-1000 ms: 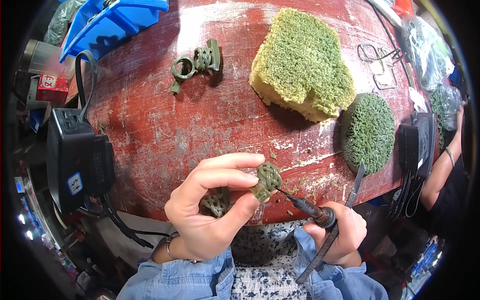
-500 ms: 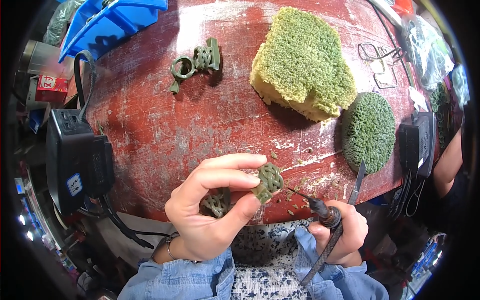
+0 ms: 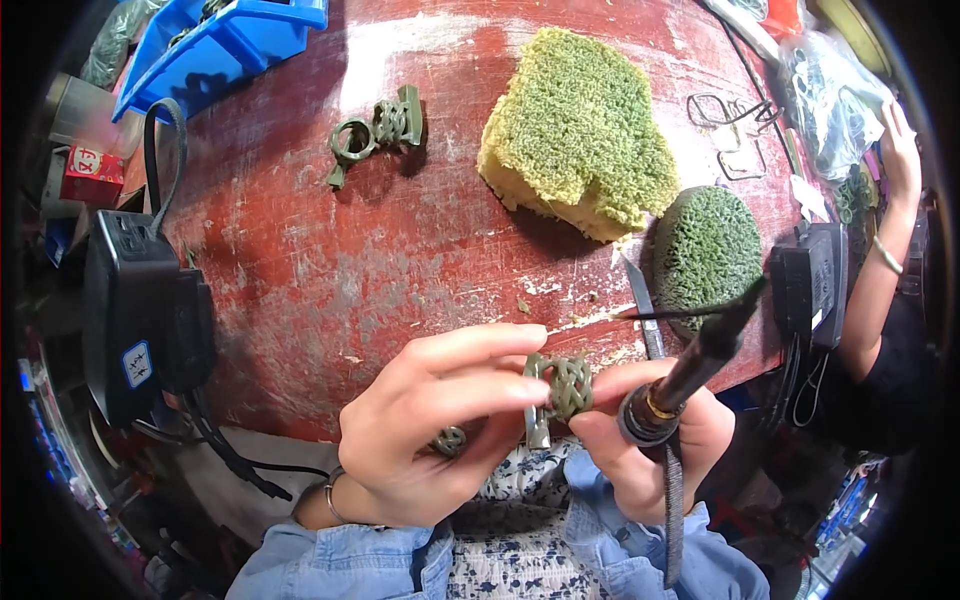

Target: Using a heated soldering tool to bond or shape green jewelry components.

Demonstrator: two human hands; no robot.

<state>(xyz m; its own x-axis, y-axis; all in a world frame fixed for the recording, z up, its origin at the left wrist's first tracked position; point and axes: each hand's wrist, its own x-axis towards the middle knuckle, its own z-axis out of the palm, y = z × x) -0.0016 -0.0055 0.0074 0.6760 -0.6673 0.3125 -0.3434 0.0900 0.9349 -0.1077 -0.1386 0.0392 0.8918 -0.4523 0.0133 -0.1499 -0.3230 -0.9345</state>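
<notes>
Pinching 1 green braided openwork ring (image 3: pixel 572 388) between your left hand (image 3: pixel 425 425) and right hand (image 3: pixel 665 440); right also grips black pen-shaped tool (image 3: pixel 705 352). Openwork looks formed; remainder unclear.

- Head camera: looks down from the near side of the table (image 3: pixel 280 270), facing far.
- Close above left hand (image 3: pixel 425 420) and right hand (image 3: pixel 645 475).
- Wide, upright fisheye; the table's edge curves.

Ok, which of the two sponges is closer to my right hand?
The oval dark green sponge is closer to your right hand; the blocky yellow-green sponge lies farther up the table.
</notes>
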